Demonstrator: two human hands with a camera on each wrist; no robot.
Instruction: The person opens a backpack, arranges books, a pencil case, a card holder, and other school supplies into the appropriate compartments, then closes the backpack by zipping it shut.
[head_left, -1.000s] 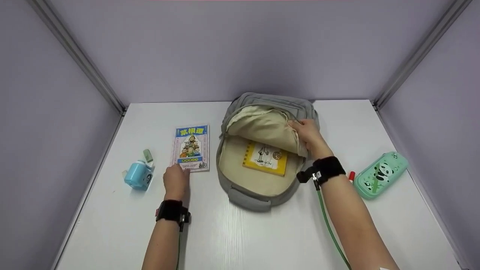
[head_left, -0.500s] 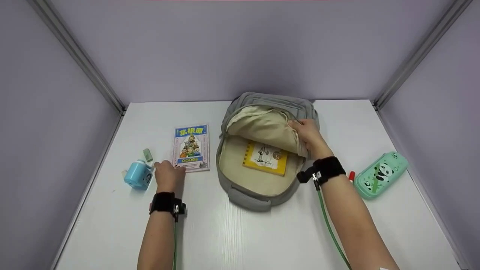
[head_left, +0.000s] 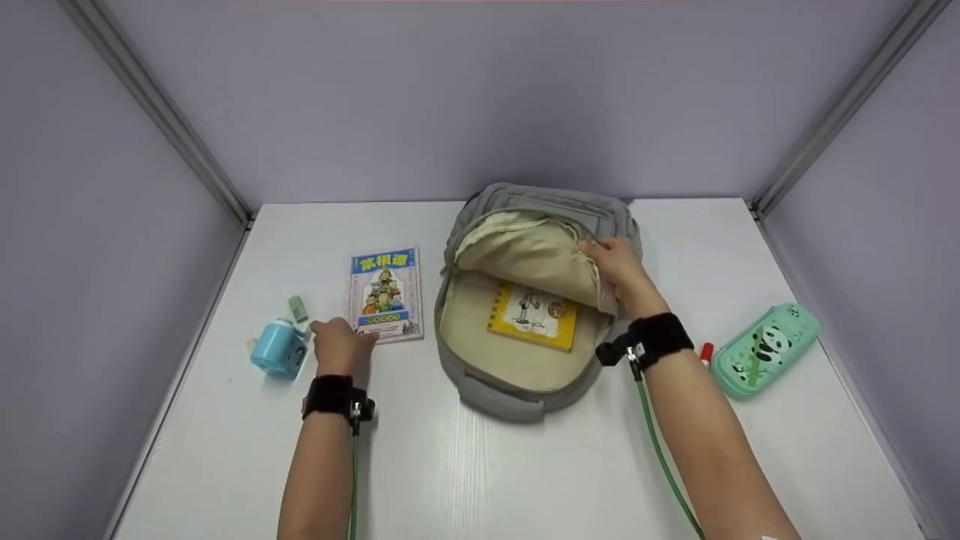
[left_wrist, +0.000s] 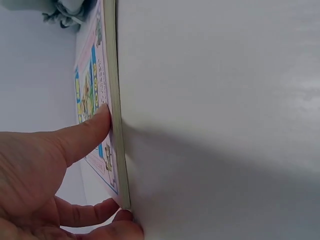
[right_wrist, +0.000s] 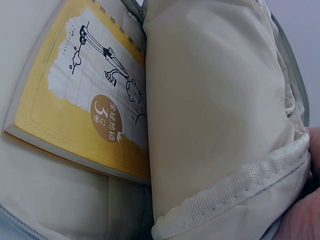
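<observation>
Yellow notebook [head_left: 533,316] already inside grey backpack [head_left: 495,390], centre frame. Right hand [head_left: 616,271] grips flap [head_left: 525,251] open. Left hand [head_left: 339,346] pinches comic book [head_left: 385,295] corner, not yet lifted. Panda pencil case [head_left: 763,349], far right, unpacked.

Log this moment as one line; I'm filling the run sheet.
left hand: pinches comic book near corner | right hand: holds backpack flap open | yellow notebook: inside

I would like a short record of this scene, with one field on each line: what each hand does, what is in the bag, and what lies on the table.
left hand: pinches the near corner of the pink-and-blue illustrated book lying on the white table
right hand: holds up the cream-lined flap of the grey fabric backpack
inside backpack: yellow notebook, flat
left of book: light blue sharpener, green eraser
right side: mint green panda pencil case
</observation>
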